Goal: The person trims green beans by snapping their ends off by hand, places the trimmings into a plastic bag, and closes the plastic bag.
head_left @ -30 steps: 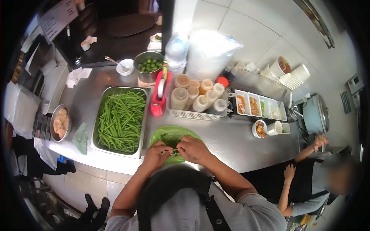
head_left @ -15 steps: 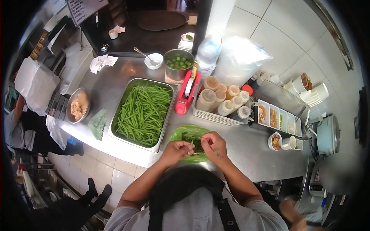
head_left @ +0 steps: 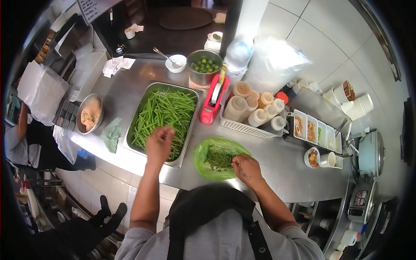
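Observation:
My left hand (head_left: 159, 144) is over the near right part of a metal tray (head_left: 127, 143) heaped with green beans (head_left: 167, 115). Its fingers are loosely curved and look apart, with nothing visible between them. At the right edge of a green plastic bag (head_left: 201, 167) is my right hand (head_left: 248, 168). Thumb and fingertips there are pinched together; whatever they hold, if anything, is hidden. Inside the opened bag lies a pile of small green bean trimmings (head_left: 220, 158).
Behind the bag stand a red tape dispenser (head_left: 211, 113) and a white basket (head_left: 242, 128) of sauce bottles. A pot of small green limes (head_left: 203, 66) and a white bowl (head_left: 176, 63) sit farther back. A metal bowl (head_left: 100, 104) is left; a topping rack (head_left: 323, 145) is right.
My left hand has left the bag and moved left to the bean tray; the bean piece in its fingers no longer shows. My right hand has shifted slightly right, uncovering the trimmings.

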The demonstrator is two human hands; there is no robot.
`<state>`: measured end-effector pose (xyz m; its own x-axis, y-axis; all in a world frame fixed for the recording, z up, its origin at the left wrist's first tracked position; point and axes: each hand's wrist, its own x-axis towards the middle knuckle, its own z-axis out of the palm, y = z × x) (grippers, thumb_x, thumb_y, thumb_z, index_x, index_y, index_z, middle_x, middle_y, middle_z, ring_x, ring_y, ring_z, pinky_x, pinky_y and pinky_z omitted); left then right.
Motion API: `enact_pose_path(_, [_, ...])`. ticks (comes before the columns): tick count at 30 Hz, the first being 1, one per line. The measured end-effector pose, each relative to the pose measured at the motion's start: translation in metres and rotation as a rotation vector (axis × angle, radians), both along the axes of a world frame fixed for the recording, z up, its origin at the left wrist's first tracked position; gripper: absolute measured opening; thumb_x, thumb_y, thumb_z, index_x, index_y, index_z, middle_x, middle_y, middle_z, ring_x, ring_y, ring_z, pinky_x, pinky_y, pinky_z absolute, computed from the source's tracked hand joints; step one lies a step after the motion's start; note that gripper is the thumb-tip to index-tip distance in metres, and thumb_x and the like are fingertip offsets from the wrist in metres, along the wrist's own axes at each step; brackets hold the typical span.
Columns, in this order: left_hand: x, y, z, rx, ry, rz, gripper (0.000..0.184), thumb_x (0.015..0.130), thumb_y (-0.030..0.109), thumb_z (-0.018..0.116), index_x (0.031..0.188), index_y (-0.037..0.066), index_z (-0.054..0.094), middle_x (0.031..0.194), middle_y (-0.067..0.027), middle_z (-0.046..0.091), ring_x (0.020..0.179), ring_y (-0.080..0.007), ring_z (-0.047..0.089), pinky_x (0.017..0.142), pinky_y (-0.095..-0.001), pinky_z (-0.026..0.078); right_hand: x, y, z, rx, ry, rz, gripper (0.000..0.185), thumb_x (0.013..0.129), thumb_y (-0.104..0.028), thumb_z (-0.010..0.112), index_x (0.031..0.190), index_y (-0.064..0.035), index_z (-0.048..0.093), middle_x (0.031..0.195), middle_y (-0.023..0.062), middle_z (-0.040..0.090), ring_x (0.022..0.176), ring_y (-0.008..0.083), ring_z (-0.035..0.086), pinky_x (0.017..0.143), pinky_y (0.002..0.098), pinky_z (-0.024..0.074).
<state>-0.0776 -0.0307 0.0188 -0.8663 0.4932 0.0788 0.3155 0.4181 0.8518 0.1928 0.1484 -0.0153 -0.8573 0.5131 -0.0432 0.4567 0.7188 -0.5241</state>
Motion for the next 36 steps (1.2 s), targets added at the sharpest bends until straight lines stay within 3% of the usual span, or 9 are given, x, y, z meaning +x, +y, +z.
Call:
enact_pose_path(2, [-0.019,-0.009,-0.001,-0.243,0.433,-0.028,0.026,0.087,0.012,0.074,0.108,-0.002,0.070,0.090,-0.0085,0.070,0.070,-0.0143,0.063,0.063,-0.0285,0.050,0.003,0.003,-0.003,0.043,-0.010,-0.001,0.007,0.083,-0.015,0.066,0.083,-0.0078,0.065,0.082,0.0120,0.062,0.083,0.0322,0.063,0.077,0.0435,0.0513])
enact_pose_path(5, [-0.008,-0.009,-0.005,-0.219,0.474,-0.040,0.021,0.085,0.016,0.074,0.100,0.002,0.072,0.094,-0.0145,0.068,0.070,-0.0247,0.065,0.063,-0.0326,0.052,0.003,0.004,-0.005,0.106,-0.129,0.052,0.008,0.081,-0.015,0.067,0.083,-0.0078,0.065,0.085,0.0122,0.062,0.086,0.0314,0.063,0.077,0.0430,0.0514])
enact_pose_path(6, [0.002,-0.007,-0.007,-0.219,0.472,-0.044,0.021,0.085,0.016,0.074,0.100,0.002,0.072,0.094,-0.0145,0.068,0.070,-0.0247,0.065,0.063,-0.0326,0.052,0.003,0.001,-0.006,0.140,-0.139,0.059,0.009,0.081,-0.016,0.067,0.082,-0.0073,0.065,0.086,0.0125,0.062,0.088,0.0309,0.063,0.077,0.0423,0.0515])
enact_pose_path(8, [0.032,0.001,-0.010,0.059,0.075,-0.287,0.022,0.085,0.016,0.074,0.102,0.002,0.071,0.093,-0.0137,0.069,0.069,-0.0245,0.065,0.062,-0.0330,0.052,0.004,-0.004,-0.010,0.173,-0.153,0.069,0.010,0.080,-0.016,0.068,0.081,-0.0068,0.065,0.088,0.0127,0.062,0.090,0.0304,0.063,0.077,0.0415,0.0516])
enact_pose_path(13, [0.084,0.021,-0.010,-0.022,-0.120,-0.644,0.020,0.087,0.015,0.071,0.104,0.005,0.072,0.093,-0.0121,0.069,0.071,-0.0262,0.065,0.064,-0.0352,0.052,-0.003,-0.010,-0.023,0.305,-0.153,0.069,0.011,0.079,-0.017,0.066,0.079,-0.0057,0.065,0.088,0.0122,0.060,0.092,0.0298,0.061,0.078,0.0426,0.0508])
enact_pose_path(16, [0.094,0.030,-0.030,0.033,-0.010,-0.728,0.021,0.090,0.016,0.069,0.108,0.007,0.071,0.094,-0.0123,0.069,0.074,-0.0258,0.065,0.067,-0.0345,0.051,-0.003,-0.011,-0.012,0.247,-0.118,0.063,0.010,0.078,-0.015,0.065,0.081,-0.0054,0.066,0.089,0.0120,0.059,0.092,0.0295,0.060,0.079,0.0431,0.0501])
enact_pose_path(20, [0.095,0.034,-0.049,-0.050,0.044,-0.785,0.021,0.088,0.015,0.068,0.107,0.006,0.071,0.097,-0.0137,0.069,0.088,-0.0333,0.065,0.078,-0.0396,0.053,0.001,-0.010,-0.016,0.267,-0.085,0.024,0.009,0.077,-0.014,0.065,0.080,-0.0060,0.067,0.090,0.0120,0.059,0.093,0.0289,0.059,0.079,0.0422,0.0498])
enact_pose_path(26, [0.106,0.038,-0.053,-0.095,0.122,-0.844,0.023,0.088,0.016,0.068,0.108,0.005,0.070,0.103,-0.0136,0.068,0.098,-0.0343,0.064,0.085,-0.0422,0.053,0.001,-0.003,-0.013,0.227,-0.072,0.189,0.009,0.077,-0.012,0.065,0.084,-0.0080,0.066,0.090,0.0120,0.058,0.092,0.0293,0.059,0.078,0.0417,0.0496])
enact_pose_path(36, [0.108,0.042,-0.046,-0.124,0.076,-0.820,0.022,0.087,0.015,0.065,0.106,0.006,0.068,0.100,-0.0136,0.067,0.096,-0.0348,0.064,0.082,-0.0458,0.052,-0.013,0.000,0.010,0.057,0.198,0.149,0.010,0.077,-0.008,0.068,0.085,-0.0070,0.062,0.083,0.0098,0.062,0.084,0.0310,0.062,0.074,0.0429,0.0495])
